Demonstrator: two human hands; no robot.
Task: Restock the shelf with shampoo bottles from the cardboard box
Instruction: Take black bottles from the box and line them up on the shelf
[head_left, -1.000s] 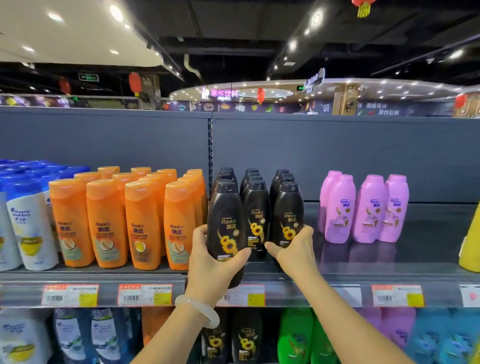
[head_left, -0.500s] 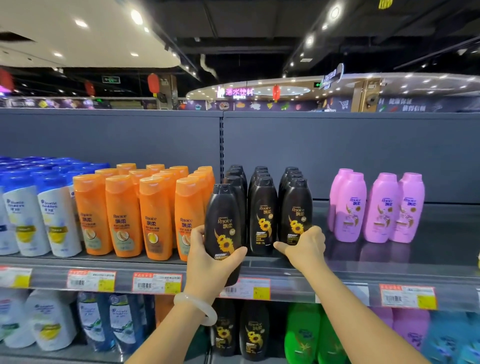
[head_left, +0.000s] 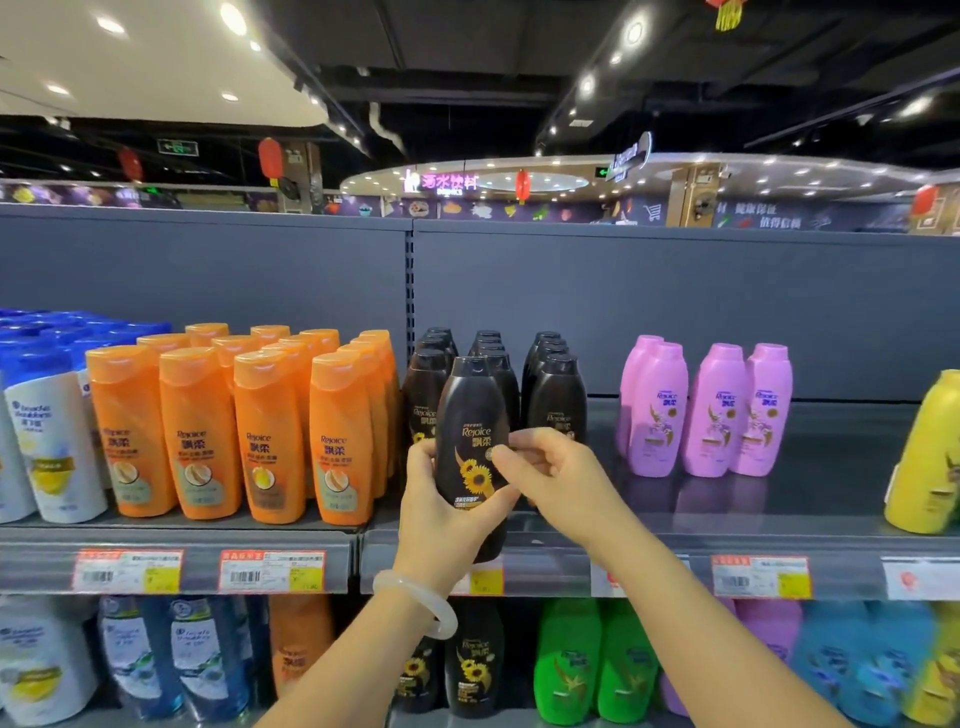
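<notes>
black bottle upright | left hand fingers clamped round it | right hand fingers pinching its label

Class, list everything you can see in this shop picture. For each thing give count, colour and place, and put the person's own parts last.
Held bottle: one, black with sunflower label, in front of the black rows.
Black bottles: three rows, upper shelf centre; exact count hidden.
Orange bottles: four rows, left of the black ones.
Pink bottles: four visible, right of centre.
White bottles with blue caps: far left.
Yellow bottle: one, right edge.
Price tags: several, shelf edge.
Lower shelf: mixed colours, partly hidden.
Left hand: grips the held bottle; pale bracelet.
Right hand: fingers on the bottle's label.
</notes>
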